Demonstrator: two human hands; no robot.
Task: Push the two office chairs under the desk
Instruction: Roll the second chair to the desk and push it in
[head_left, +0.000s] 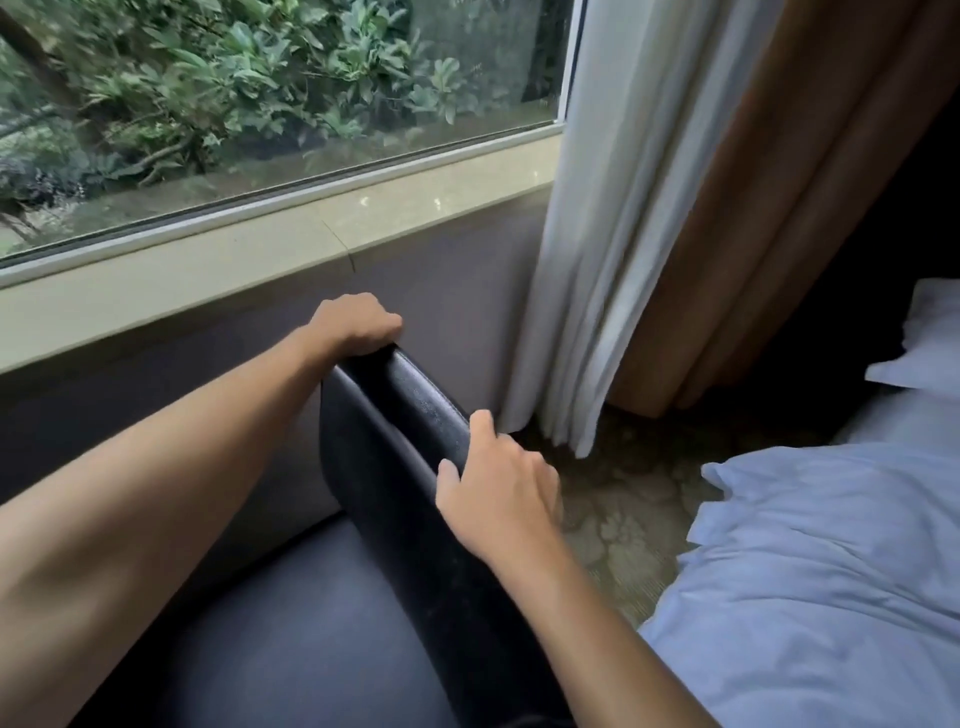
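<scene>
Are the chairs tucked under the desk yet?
Not yet. Nothing looks finished: no desk is in view. In hand: the left hand and right hand both grip the top of one black chair beside the window. Left: pushing it under, then the second chair.

A single head-worn wide-angle view looks forward and down from just behind a black chair back (395, 467), close enough that both forearms fill the lower frame. It faces a window (260, 104) and its sill (208, 270), tilted so the sill slants, with curtains (649, 234) and a bed (831, 571) at the right.
</scene>
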